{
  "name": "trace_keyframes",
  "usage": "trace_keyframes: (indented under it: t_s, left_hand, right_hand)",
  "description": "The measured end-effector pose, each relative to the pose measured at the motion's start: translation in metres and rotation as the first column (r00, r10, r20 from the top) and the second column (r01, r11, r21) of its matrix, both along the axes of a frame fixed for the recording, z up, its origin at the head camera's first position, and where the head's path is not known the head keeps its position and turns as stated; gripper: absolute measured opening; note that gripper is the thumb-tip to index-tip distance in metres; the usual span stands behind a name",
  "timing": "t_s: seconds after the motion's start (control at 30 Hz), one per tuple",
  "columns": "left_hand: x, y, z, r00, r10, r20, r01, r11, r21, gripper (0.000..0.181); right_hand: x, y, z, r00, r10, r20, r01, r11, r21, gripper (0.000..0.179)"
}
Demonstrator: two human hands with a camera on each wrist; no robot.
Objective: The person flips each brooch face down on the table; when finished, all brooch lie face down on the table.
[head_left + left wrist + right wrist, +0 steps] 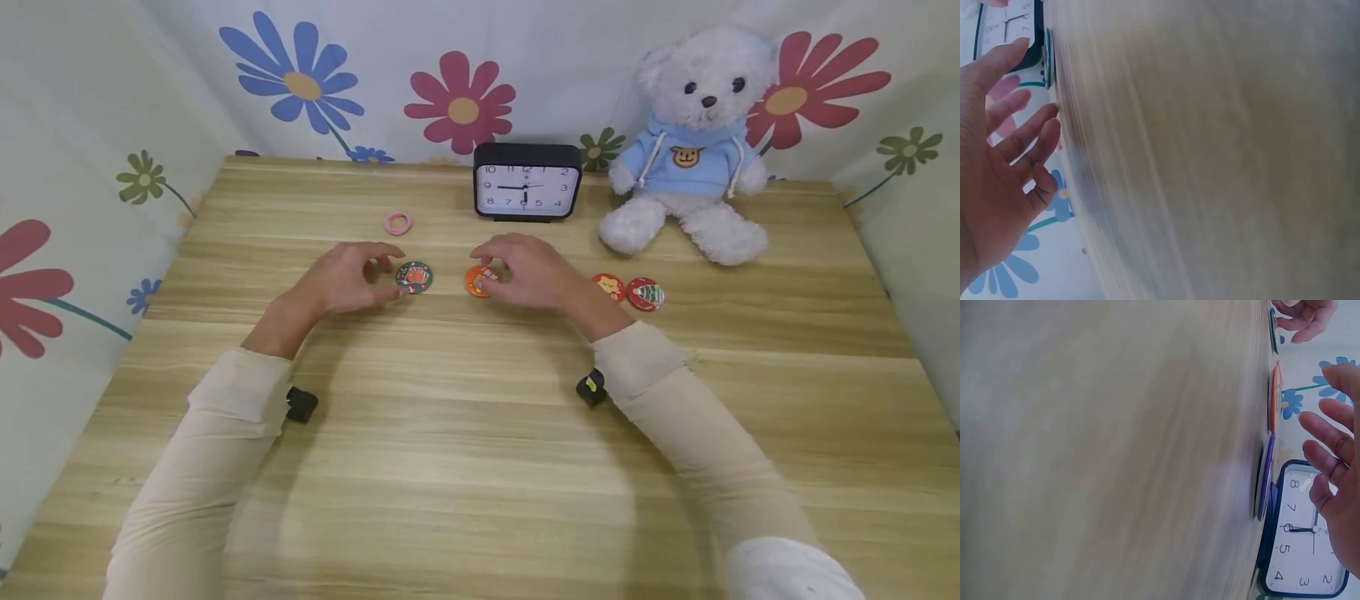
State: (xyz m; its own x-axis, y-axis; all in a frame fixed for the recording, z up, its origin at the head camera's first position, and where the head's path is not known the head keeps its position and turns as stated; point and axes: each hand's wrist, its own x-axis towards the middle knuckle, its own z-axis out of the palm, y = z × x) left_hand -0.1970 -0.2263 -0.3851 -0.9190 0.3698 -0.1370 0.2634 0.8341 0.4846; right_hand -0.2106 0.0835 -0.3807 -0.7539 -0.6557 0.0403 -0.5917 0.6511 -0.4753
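Observation:
In the head view my left hand [348, 277] is beside a green round disc [415, 277] printed with a red and white picture. Its thumb and fingers curve loosely around the disc's left side; in the left wrist view the hand [1007, 150] looks apart from the disc [1049, 59]. Above an orange printed disc [481, 282] is my right hand [528, 271], its fingers loosely bent. The right wrist view shows that hand [1338, 444] apart from the orange disc [1274, 400] and a purple-edged disc [1265, 478], both flat on the table. In the head view the hand hides the purple-edged one.
Two more printed discs, a red one with a star [609, 287] and one with a tree [646, 294], lie right of my right hand. A pink ring [389, 230] lies behind the left hand. Behind stand a black clock [527, 150] and a white teddy bear [693, 171].

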Motion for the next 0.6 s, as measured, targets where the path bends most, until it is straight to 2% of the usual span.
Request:
trace_keyframes:
  t_s: [0.2,0.6]
  left_hand:
    - [-0.002,0.000,0.000,1.000,0.000,0.014,0.000,1.000,-0.008,0.060]
    - [-0.009,0.001,-0.002,0.999,0.004,0.036,-0.005,1.000,0.028,0.067]
  right_hand:
    - [-0.004,-0.013,-0.002,0.999,-0.014,0.048,0.015,1.000,-0.017,0.046]
    - [-0.010,-0.041,-0.005,0.996,0.007,0.089,-0.010,0.999,0.037,0.053]
